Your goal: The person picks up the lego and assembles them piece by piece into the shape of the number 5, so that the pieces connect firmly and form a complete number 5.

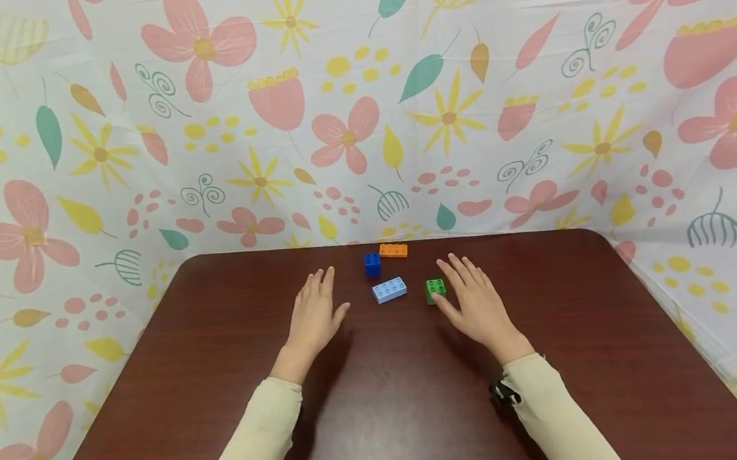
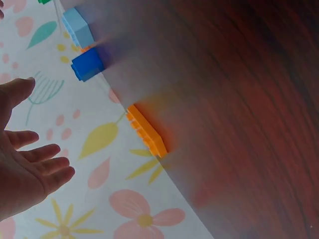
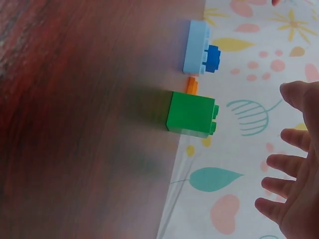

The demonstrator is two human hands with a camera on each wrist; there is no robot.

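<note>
Holds left grip (image 1: pixel 313 319) spread above the bench (image 1: pixel 385 399), left of centre in the head view, and right grip (image 1: pixel 480 308) spread too, right of centre, pinching nothing with either. Covers a corner of green brick (image 1: pixel 434 286), right of the frame's middle, with right grip, yet stands apart from it in the right wrist view. To be found near the frame's middle: light blue brick (image 1: pixel 390 290); above it, dark blue brick (image 1: pixel 372 264) and, by the bench's back edge, upper orange brick (image 1: pixel 393 250). Mostly hidden behind left grip in the head view, but plain in the middle of the left wrist view: second orange brick (image 2: pixel 146 132).

Likely risks: tipping green brick by lowering right grip off line; shoving second orange brick into the patterned cloth (image 1: pixel 352 61) by reaching without seeing it from above; bumping upper orange brick when closing around dark blue brick, for lack of room between.
</note>
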